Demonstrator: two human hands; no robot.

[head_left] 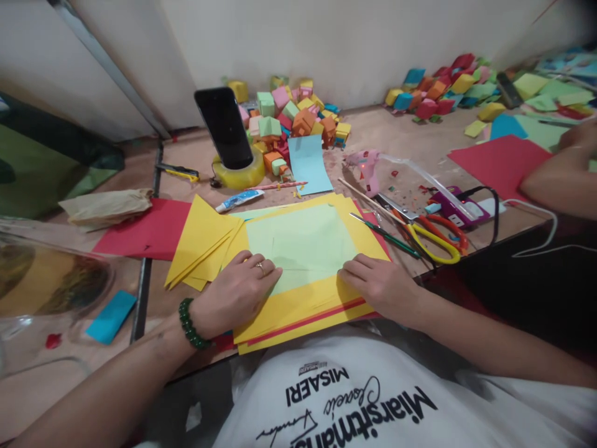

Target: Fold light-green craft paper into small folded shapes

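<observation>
The step in hand looks to be squaring up or creasing the light green sheet (308, 233), which lies flat on top of the yellow paper stack (280, 320), well within its edges and bearing faint lines. The left hand (245, 283) has its fingers bent and held close together at the sheet's near left part; the right hand (373, 280) does the same at the near right corner, over the stack's right side. Whether either one pinches the paper or only presses it down, I can't tell. I'd judge the next move calls for keeping the near edge straight and even under both sets of fingers. The stack sits at the near edge of a cluttered wooden tabletop (364, 121). Loose yellow sheets (205, 242) overlap the stack's left side, with a red sheet (158, 227) farther left. Beyond the stack are a glue tube (240, 200), a phone (224, 127) propped in a tape roll (240, 176), and a heap of paper cubes (289, 118) before a pale wall (303, 43). Right of the stack lie scissors (414, 229) and, well to its right, another person's arm (559, 180).
</observation>
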